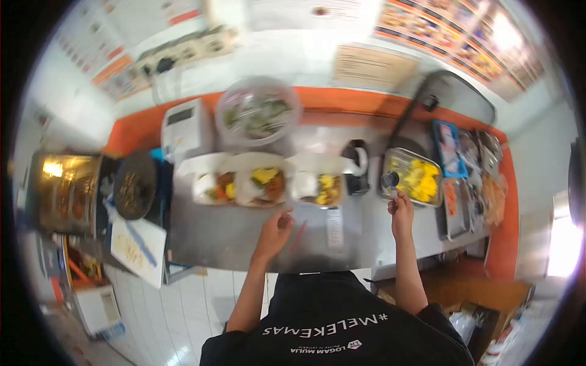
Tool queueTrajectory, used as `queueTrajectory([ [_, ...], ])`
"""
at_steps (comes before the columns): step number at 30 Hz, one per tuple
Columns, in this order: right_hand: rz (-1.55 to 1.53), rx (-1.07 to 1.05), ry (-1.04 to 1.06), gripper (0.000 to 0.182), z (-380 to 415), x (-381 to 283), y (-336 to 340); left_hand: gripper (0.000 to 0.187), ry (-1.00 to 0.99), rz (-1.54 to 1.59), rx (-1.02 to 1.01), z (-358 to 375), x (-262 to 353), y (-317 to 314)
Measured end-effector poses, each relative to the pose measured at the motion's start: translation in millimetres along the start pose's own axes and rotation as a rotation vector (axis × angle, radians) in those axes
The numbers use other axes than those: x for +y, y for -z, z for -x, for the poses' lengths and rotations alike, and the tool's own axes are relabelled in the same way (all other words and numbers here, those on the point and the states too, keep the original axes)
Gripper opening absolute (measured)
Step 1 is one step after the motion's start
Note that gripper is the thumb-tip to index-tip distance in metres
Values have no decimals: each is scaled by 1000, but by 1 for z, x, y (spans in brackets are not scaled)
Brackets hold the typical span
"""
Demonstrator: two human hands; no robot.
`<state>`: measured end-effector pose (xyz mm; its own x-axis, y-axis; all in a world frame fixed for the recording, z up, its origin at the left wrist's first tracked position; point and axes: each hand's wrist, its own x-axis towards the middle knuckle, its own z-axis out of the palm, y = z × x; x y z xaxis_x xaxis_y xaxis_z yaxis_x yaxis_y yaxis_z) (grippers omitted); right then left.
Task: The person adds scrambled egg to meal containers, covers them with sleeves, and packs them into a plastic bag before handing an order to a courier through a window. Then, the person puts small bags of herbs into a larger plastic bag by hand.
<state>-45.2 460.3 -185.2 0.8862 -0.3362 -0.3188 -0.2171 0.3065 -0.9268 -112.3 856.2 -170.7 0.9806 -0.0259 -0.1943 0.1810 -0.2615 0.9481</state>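
Note:
My right hand (401, 207) is closed on the handle of a small scoop. The scoop's dark round bowl (390, 179) is over the left side of a metal tray (441, 198) that holds yellow food (422, 178). Above the counter my left hand (278, 229) is empty, its fingers loosely bent and a little apart, just in front of the middle food box. Three open boxes stand in a row: a left box (201, 165), a middle box (241, 194) and a right box (299, 163). White, yellow and brown food shows in them.
A clear tub (294, 116) of wrapped green items stands behind the boxes, beside a white device (182, 128). A paper slip (334, 227) and a red strip (298, 236) lie on the counter (244, 244). Far left are an oven (67, 192), a pan (135, 183) and a cutting board (146, 238).

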Motion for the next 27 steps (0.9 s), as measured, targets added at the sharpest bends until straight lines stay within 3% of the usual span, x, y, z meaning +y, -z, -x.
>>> queueTrajectory([
  [2, 170, 129, 35, 23, -35, 3, 69, 38, -258, -84, -133, -39, 57, -47],
  [5, 675, 57, 79, 20, -74, 5, 121, 47, -583, -229, -233, -100, 178, -118],
  [8, 1282, 119, 764, 24, -90, 19, 153, 68, -844, -201, -195, -180, 263, -195],
  [11, 1121, 176, 534, 30, -78, 3, 176, 87, -1057, -343, -3, -270, 319, -256],
  [12, 955, 101, 334, 29, -70, -14, 184, 89, -1034, -397, 36, -292, 334, -270],
  [14, 803, 92, 270, 30, -58, -38, 209, 91, -1062, -472, 119, -341, 352, -290],
  [17, 653, 55, 179, 30, -54, -58, 260, 62, -1101, -503, 71, -374, 354, -301],
  [20, 415, 39, 208, 32, -41, -99, 284, 46, -861, -503, 64, -338, 363, -301],
  [23, 271, 76, 257, 39, -2, -169, 279, 44, -1092, -389, 66, -278, 357, -290],
  [25, 105, 90, 286, 48, 29, -203, 269, 46, -1033, -315, 83, -222, 337, -288],
  [27, -103, 142, 297, 56, 58, -222, 248, 46, -1096, -496, 143, -165, 307, -283],
])
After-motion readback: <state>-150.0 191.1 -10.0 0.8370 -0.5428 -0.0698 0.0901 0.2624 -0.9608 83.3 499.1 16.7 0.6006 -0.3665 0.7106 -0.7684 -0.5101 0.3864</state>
